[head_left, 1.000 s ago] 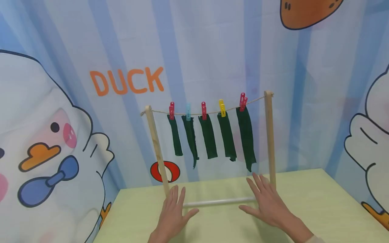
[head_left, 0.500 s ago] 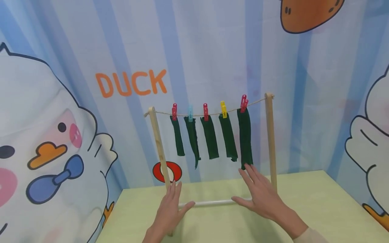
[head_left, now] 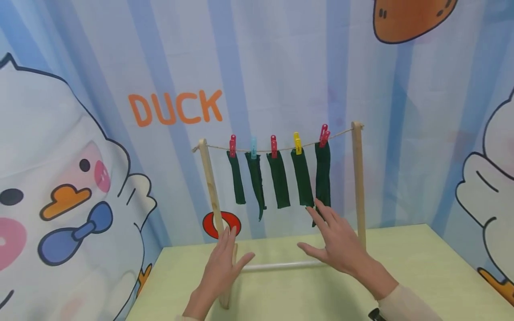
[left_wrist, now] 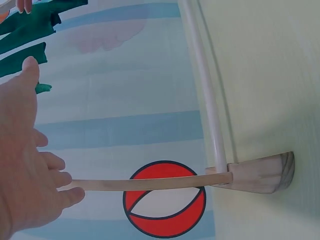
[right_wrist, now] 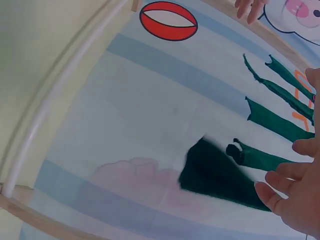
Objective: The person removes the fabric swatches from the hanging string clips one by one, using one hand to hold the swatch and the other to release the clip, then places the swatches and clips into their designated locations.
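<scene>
Several dark green cloth strips hang from a thin rope [head_left: 343, 132], each held by a clothespin; a yellow clothespin [head_left: 297, 143] and a light blue clothespin [head_left: 254, 148] sit among red ones. My right hand [head_left: 341, 243], fingers spread, overlaps the bottom of the rightmost strip [head_left: 323, 171] in the head view. In the right wrist view that strip [right_wrist: 215, 175] is blurred and swung out beside the fingers. My left hand [head_left: 218, 265] is extended in front of the left wooden post [head_left: 209, 178], thumb apart, holding nothing. The left wrist view shows its fingers loosely bent near the post [left_wrist: 145, 184].
The rope runs to a right wooden post [head_left: 358, 178]. A white rod [head_left: 281, 266] joins the posts low down, near the pale yellow table [head_left: 401, 267]. A wooden foot [left_wrist: 262, 172] supports the left post. Behind hangs a striped duck-print curtain [head_left: 281, 67].
My right hand has moved up and left to the lower ends of the right strips. The left hand has risen slightly and shifted left. The rightmost strip has swung; the head view has shifted a little.
</scene>
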The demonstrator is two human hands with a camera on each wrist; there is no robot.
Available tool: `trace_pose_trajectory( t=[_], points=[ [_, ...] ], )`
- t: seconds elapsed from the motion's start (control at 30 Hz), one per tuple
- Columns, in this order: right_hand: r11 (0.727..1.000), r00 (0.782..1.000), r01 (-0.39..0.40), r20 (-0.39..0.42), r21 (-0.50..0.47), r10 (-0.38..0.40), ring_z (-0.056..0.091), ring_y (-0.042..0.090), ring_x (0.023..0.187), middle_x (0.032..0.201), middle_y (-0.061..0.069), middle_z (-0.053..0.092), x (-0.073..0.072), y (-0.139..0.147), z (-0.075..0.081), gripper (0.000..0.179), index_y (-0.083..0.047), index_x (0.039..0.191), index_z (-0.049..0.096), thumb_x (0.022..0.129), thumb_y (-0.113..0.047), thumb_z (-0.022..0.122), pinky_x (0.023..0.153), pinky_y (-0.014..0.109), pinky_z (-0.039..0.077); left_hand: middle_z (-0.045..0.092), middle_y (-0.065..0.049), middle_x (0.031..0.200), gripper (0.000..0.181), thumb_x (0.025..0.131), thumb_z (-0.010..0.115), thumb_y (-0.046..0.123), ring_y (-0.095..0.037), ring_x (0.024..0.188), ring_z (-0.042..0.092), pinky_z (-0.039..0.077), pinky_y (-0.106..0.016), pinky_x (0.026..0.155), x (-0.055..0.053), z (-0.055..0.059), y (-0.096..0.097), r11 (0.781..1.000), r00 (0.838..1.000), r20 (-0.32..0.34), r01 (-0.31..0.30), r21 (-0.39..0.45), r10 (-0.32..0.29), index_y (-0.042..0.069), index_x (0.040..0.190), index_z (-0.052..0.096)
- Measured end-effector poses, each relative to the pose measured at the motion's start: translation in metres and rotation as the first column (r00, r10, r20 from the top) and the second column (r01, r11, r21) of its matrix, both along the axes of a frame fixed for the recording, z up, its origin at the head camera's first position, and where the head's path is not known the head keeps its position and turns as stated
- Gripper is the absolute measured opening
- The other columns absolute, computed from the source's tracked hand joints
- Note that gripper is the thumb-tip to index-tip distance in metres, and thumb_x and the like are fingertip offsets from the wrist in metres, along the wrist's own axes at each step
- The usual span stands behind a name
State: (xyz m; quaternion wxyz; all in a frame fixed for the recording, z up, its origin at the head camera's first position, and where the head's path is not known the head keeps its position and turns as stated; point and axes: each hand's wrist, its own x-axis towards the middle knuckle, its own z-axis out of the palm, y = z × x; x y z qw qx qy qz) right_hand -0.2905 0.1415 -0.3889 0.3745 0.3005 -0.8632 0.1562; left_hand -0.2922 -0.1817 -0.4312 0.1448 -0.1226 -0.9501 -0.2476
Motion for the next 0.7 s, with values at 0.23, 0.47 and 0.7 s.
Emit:
trace_pose_trajectory(
  t=[0.23, 0.47, 0.7],
  points=[
    [0.999, 0.997, -0.046, -0.067, 0.012, 0.047, 0.048, 0.04, 0.129, 0.154, 0.021, 0.038, -0.009, -0.015, 0.022, 0.09, -0.002, 0.147, 0.046, 0.089, -0.069, 0.058, 0.095, 0.062, 0.048, 0.014, -0.01, 0.166, 0.098, 0.091, 0.052, 0.071, -0.032, 0.151, 0.016, 0.025, -0.063, 0.113, 0.0, 0.01, -0.002, 1.0, 1.0, -0.01, 0.008, 0.027, -0.008, 0.011, 0.16, 0.02],
    [0.994, 0.978, -0.11, -0.177, 0.027, 0.113, 0.051, 0.04, 0.125, 0.152, 0.023, 0.04, -0.019, -0.031, 0.05, 0.088, 0.001, 0.144, 0.048, 0.092, -0.069, 0.053, 0.099, 0.058, 0.047, 0.016, -0.008, 0.166, 0.095, 0.092, 0.054, 0.068, -0.031, 0.15, 0.02, 0.03, -0.064, 0.11, -0.003, 0.022, 0.002, 0.998, 0.997, -0.07, 0.044, 0.053, -0.04, 0.013, 0.161, 0.019],
    [0.988, 0.968, -0.151, -0.202, 0.022, 0.152, 0.054, 0.039, 0.12, 0.151, 0.023, 0.042, -0.023, -0.048, 0.071, 0.085, 0.002, 0.143, 0.049, 0.087, -0.058, 0.068, 0.098, 0.055, 0.049, 0.021, -0.008, 0.165, 0.094, 0.092, 0.056, 0.067, -0.031, 0.148, 0.026, 0.037, -0.063, 0.106, -0.008, 0.031, 0.002, 0.996, 0.997, -0.057, 0.051, 0.075, -0.047, 0.016, 0.162, 0.017]
  ],
)
